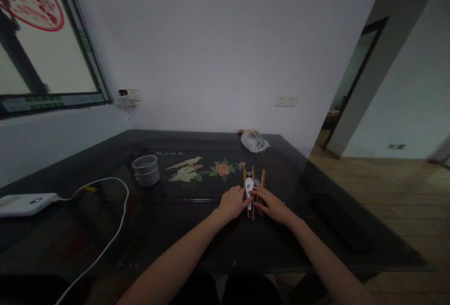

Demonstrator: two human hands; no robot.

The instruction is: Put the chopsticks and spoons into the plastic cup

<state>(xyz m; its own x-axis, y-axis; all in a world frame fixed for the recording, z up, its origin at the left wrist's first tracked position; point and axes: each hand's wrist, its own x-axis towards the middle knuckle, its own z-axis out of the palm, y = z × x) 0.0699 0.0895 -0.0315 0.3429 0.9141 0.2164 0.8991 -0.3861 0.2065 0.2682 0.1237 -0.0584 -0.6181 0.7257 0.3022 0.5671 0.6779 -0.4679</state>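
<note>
Several light wooden chopsticks lie roughly parallel on the dark table, pointing away from me. Among them is a white spoon with a blue mark in its bowl. Beside it, partly covered by my fingers, a metal spoon shows its round bowl. My left hand comes in from the left side, fingers curled, with the thumb against the white spoon's handle. Spread over the chopsticks from the right is my right hand, its fingertips touching the utensils near the white spoon.
A clear plastic tub stands left of the painted bird and flowers. Near the wall lies a crumpled plastic bag. A white device with a white cable occupies the left side. One dark flat object rests at right.
</note>
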